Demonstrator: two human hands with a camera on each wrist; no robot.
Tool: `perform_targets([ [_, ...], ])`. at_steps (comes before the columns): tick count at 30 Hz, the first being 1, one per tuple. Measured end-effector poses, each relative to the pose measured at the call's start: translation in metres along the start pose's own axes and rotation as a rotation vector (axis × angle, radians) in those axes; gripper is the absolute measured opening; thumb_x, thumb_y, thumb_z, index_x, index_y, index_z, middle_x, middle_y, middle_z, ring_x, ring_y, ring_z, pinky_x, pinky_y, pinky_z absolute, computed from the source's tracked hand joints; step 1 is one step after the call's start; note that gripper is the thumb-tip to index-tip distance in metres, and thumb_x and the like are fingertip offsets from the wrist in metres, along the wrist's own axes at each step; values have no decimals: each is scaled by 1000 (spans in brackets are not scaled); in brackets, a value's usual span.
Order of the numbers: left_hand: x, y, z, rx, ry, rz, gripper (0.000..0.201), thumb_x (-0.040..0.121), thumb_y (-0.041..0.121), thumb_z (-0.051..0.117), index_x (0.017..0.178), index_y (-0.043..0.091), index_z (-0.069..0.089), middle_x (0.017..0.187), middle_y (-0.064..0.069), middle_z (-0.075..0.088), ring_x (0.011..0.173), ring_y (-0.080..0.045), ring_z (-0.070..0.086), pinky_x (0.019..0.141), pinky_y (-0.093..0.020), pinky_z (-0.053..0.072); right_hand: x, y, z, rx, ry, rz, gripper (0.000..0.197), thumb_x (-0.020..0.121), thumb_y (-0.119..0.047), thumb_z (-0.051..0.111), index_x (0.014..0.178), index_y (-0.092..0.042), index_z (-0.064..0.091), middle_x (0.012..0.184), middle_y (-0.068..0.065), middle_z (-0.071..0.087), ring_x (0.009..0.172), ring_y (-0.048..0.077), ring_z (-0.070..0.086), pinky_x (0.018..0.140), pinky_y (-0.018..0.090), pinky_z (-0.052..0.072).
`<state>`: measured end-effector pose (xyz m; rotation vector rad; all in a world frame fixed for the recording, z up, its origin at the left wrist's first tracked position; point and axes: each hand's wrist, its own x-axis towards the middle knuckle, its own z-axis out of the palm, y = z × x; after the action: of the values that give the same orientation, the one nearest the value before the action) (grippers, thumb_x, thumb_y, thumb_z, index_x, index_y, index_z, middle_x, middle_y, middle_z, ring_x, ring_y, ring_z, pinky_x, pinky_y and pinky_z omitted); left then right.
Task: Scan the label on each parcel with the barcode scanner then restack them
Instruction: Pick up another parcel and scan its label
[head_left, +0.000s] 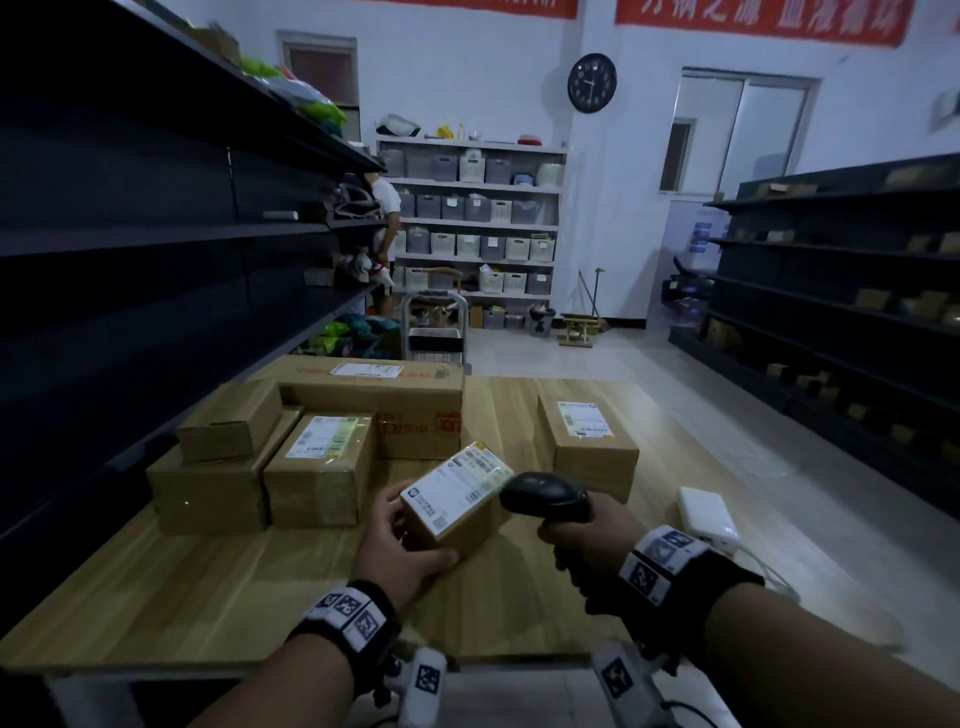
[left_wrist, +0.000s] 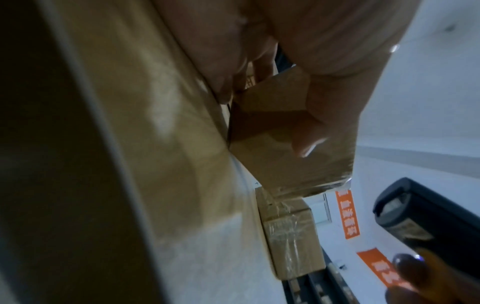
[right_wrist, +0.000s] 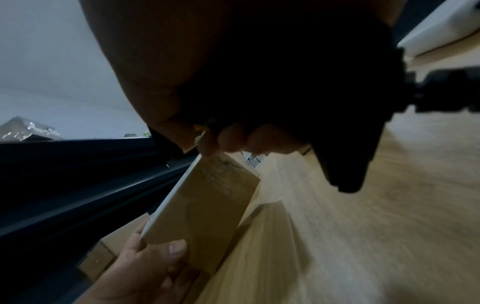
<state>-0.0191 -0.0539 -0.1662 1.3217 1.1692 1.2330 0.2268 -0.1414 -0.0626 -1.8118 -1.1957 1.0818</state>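
Note:
My left hand (head_left: 400, 545) grips a small cardboard parcel (head_left: 457, 499) tilted up off the wooden table (head_left: 208, 587), its white label (head_left: 460, 480) facing up and to the right. In the left wrist view my thumb lies across the parcel (left_wrist: 280, 156). My right hand (head_left: 582, 545) holds the black barcode scanner (head_left: 545, 499), whose head sits just right of the label, almost touching the parcel's corner. The right wrist view shows the parcel (right_wrist: 205, 203) under the dark scanner (right_wrist: 311, 102), with my left hand (right_wrist: 145, 273) on its near end.
A stack of brown parcels (head_left: 311, 447) fills the table's left back, topped by a large box (head_left: 374, 389). One labelled parcel (head_left: 587, 441) stands alone at the right. A white box (head_left: 706, 514) with a cable lies near the right edge. Dark shelves (head_left: 130, 234) flank both sides.

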Motion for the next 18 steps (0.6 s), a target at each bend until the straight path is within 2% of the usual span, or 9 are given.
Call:
perform_targets([
  [2, 0, -2, -2, -2, 41, 2, 104, 65, -8, 99, 140, 46, 51, 138, 9, 66, 127, -18, 65, 98, -41, 58, -1, -5, 1, -60, 12, -15, 14, 90, -26, 75, 104, -27, 73, 69, 8, 72, 56, 26, 60, 56, 37, 53],
  [6, 1, -3, 1, 14, 119, 47, 105, 67, -7, 97, 146, 43, 51, 135, 10, 67, 124, -22, 67, 91, -34, 58, -7, -19, 1, -182, 11, -51, 9, 94, -25, 72, 103, -24, 72, 68, 6, 70, 57, 25, 58, 56, 36, 52],
  [10, 0, -2, 3, 55, 129, 54, 110, 67, -3, 98, 155, 40, 47, 138, 6, 66, 127, -22, 66, 99, -39, 58, -14, -34, 0, -274, -9, -55, 11, 95, -27, 72, 103, -21, 73, 72, 7, 71, 63, 26, 63, 59, 40, 57],
  [15, 2, 0, 3, 51, 112, 38, 113, 67, -3, 98, 158, 39, 44, 148, 2, 63, 135, -26, 62, 112, -53, 57, -16, -42, -1, -274, 2, -46, 28, 89, -28, 71, 107, -7, 74, 72, 12, 66, 62, 30, 59, 58, 43, 54],
  [18, 2, 2, 1, 48, 105, 40, 111, 68, -4, 96, 156, 42, 45, 146, 5, 62, 137, -26, 61, 112, -54, 57, -13, -45, -3, -259, -2, -49, 38, 81, -32, 71, 107, -4, 73, 71, 10, 65, 61, 29, 59, 60, 43, 54],
])
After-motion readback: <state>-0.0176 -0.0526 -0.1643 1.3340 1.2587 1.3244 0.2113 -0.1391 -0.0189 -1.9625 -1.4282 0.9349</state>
